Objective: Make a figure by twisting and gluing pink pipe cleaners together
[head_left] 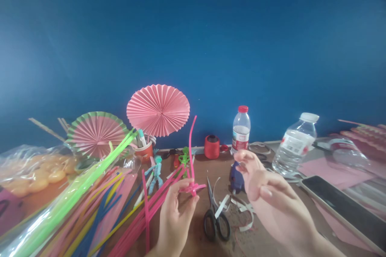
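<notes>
My left hand (pixel 177 215) pinches a bent pink pipe cleaner (pixel 193 188) between thumb and fingers. Its lower part is twisted into a small knot with short side arms, and one long end stands upright above. To the right, my right hand (pixel 273 196) is raised with loosely bent fingers, and nothing shows in it. Black-handled scissors (pixel 216 213) lie on the table between my hands. Beside them are curled white scraps (pixel 241 209). Long pink pipe cleaners (pixel 141 217) lie next to my left hand. A small light-blue twisted figure (pixel 156 174) is behind them.
Pink paper fans (pixel 158 110) stand at the back by an orange cup (pixel 143 152). Bagged green pipe cleaners (pixel 75 192) fill the left. Behind are a red spool (pixel 212 147) and water bottles (pixel 241 130). A phone (pixel 343 213) lies right, on pink paper.
</notes>
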`<state>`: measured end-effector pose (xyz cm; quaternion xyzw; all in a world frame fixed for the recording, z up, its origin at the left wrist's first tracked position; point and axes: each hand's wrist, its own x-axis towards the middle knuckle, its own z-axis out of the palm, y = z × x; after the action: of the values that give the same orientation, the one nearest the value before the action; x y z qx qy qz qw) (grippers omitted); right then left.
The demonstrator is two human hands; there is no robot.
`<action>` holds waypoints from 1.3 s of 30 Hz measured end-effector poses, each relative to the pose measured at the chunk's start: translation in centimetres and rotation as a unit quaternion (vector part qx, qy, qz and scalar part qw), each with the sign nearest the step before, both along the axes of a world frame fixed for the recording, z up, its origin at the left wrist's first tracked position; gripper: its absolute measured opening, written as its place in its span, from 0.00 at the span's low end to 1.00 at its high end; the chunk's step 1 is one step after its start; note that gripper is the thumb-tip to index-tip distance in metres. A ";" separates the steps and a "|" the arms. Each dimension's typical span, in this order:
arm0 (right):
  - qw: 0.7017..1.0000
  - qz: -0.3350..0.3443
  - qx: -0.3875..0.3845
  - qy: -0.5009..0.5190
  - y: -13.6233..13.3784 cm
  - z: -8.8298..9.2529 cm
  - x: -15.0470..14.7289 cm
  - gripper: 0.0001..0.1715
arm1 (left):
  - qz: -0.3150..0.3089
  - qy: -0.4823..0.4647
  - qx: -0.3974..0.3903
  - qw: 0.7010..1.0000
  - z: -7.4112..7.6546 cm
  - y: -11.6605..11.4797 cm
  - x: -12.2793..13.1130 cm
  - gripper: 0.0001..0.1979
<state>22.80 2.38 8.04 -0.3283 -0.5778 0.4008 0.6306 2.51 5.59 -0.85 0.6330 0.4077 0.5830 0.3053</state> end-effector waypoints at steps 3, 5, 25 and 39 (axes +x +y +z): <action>0.988 0.086 -0.075 0.101 0.0 0.8 -0.6 0.19 | 0.001 0.002 -0.006 1.000 0.0 0.0 0.0 0.12; 0.974 0.129 -0.153 0.104 0.1 0.8 -1.2 0.16 | 0.000 0.004 -0.015 1.000 0.0 0.0 0.0 0.12; 0.973 0.169 -0.158 -0.004 1.2 -3.2 -2.1 0.21 | -0.007 -0.035 -0.016 0.999 -0.7 0.3 0.2 0.14; 0.944 0.175 -0.177 -0.218 1.3 -2.8 -2.2 0.12 | 0.021 -0.016 -0.010 1.000 -0.4 0.3 0.2 0.14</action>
<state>20.58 3.67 5.26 -0.4078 -0.6696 0.5188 0.3409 2.74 5.88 -1.24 0.6116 0.4220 0.5953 0.3058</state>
